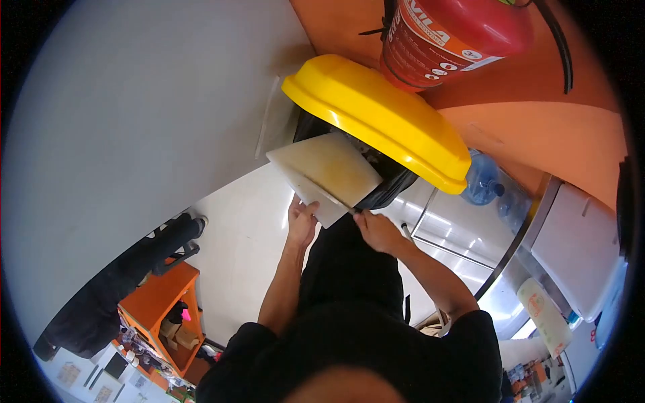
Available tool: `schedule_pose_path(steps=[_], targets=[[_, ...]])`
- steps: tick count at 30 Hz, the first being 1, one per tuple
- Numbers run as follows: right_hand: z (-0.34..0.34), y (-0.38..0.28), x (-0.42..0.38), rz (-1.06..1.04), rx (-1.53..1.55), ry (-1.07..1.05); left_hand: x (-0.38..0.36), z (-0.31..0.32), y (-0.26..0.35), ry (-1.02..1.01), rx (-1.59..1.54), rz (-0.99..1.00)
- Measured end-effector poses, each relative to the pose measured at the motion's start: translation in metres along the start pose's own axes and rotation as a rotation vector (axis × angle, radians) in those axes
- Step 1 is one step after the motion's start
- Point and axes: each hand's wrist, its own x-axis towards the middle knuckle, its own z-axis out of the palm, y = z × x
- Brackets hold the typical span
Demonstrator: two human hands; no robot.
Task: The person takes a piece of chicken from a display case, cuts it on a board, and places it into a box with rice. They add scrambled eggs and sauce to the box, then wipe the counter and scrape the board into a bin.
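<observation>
While our left hand (pixel 300 225) grips the cutting board (pixel 326 176) tilted over the bin (pixel 376 117), our right hand's (pixel 379 232) closed fingers should scrape the knife (pixel 330 195) downward steadily.

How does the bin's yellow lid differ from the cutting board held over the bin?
The yellow lid is bright, domed and raised open; the cutting board is pale, flat, stained and tilted into the bin. The lid is larger. The left hand grips the board; neither hand touches the lid. Both look plastic.
</observation>
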Motion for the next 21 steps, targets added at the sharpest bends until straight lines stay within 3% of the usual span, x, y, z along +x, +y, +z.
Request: schedule_pose_path(steps=[2, 4, 8, 10, 12, 15, 18, 19, 21], targets=[[0.014, 0.038, 0.039, 0.046, 0.02, 0.189, -0.006, 0.005, 0.004, 0.016, -0.021, 0.011], [0.018, 0.083, 0.075, 0.019, -0.185, 0.202, -0.012, 0.005, 0.001, 0.04, -0.043, 0.013], [-0.004, 0.079, 0.071, 0.213, -0.007, 0.232, -0.008, 0.001, 0.0, 0.092, -0.064, 0.024], [0.011, 0.058, 0.035, 0.003, 0.063, 0.282, -0.011, 0.005, -0.006, 0.141, -0.103, 0.028], [-0.004, 0.006, -0.011, 0.131, 0.051, 0.039, -0.008, 0.007, -0.002, 0.151, -0.115, 0.018], [0.0, 0.007, -0.018, 0.2, -0.056, -0.024, -0.014, 0.009, -0.007, 0.179, -0.086, 0.023], [0.006, 0.074, 0.034, 0.286, -0.137, 0.077, -0.014, 0.0, -0.006, 0.144, -0.028, 0.035], [0.008, 0.107, 0.051, 0.119, -0.303, 0.095, -0.016, -0.003, -0.008, 0.113, -0.024, 0.039], [-0.003, 0.13, 0.072, 0.354, -0.136, 0.191, -0.023, 0.001, -0.01, 0.151, -0.05, 0.057]])
